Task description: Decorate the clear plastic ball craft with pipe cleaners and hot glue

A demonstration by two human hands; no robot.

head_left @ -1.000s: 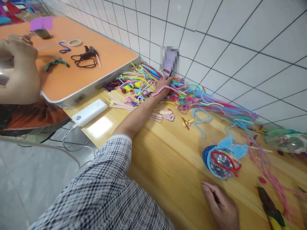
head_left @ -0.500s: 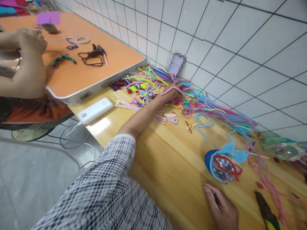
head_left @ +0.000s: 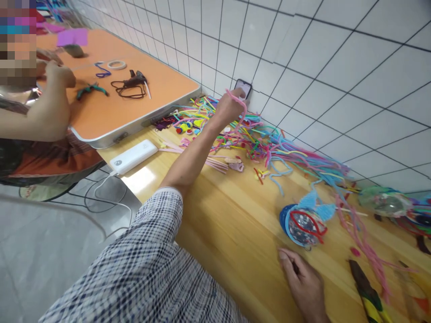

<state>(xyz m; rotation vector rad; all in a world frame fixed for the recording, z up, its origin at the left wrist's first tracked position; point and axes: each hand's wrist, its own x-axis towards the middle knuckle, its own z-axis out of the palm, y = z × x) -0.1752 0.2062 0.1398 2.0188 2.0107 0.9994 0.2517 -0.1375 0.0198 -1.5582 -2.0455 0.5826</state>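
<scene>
My left hand [head_left: 230, 107] reaches to the wall, with a fingertip at the screen of a phone [head_left: 244, 88] propped there. A bent pink pipe cleaner [head_left: 241, 104] loops over this hand, apparently caught between its fingers; the exact grip is hidden. Below it spreads a heap of coloured pipe cleaners [head_left: 269, 140]. On the wooden table, my right hand [head_left: 303, 282] rests loosely curled, thumb against fingers, with nothing visible in it. Just beyond it sits a round clear ornament with a red fish-shaped outline [head_left: 305, 225], a blue rim and light-blue tail-like pieces.
At left, a white power bank [head_left: 134, 156] with a cable lies near the table's edge. Dark-and-yellow handled pliers [head_left: 367, 289] are at lower right. Another person's arms [head_left: 54, 94] are over an orange table [head_left: 161, 89] holding green pliers [head_left: 91, 90] and a tape roll [head_left: 116, 65].
My left hand has risen from the pipe cleaner heap to the phone, carrying the pink pipe cleaner along. My right hand keeps its place by the ornament; the view has shifted slightly.
</scene>
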